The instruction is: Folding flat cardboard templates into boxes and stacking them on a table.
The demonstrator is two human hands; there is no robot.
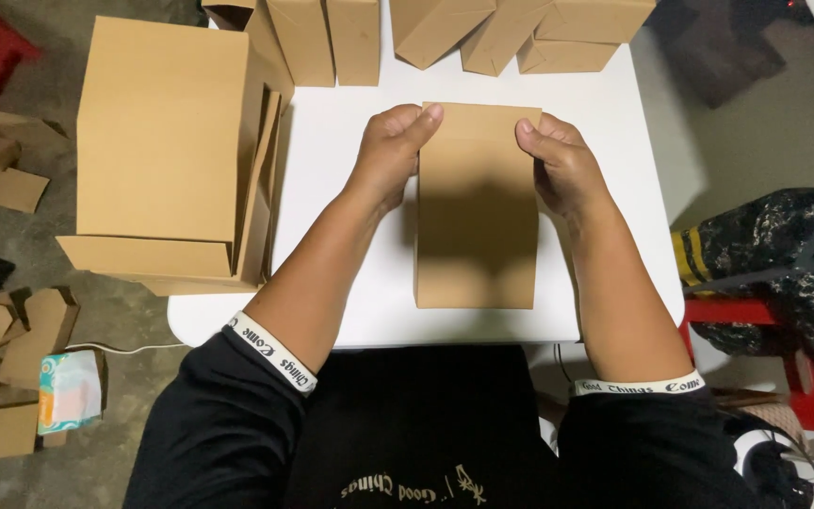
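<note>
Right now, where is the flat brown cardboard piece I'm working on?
In the head view, the flat cardboard piece lies mid-table on the white table, its far end gripped between the left hand and right hand.

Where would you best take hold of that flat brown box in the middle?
Probably at the far end of the flat brown box, one long edge from each side, as the left hand and right hand do: it lies flat, its edges exposed.

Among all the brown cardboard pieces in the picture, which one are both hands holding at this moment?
The flat cardboard piece at the middle of the white table; the left hand and right hand grip its far edge. The other pieces lie untouched.
</note>
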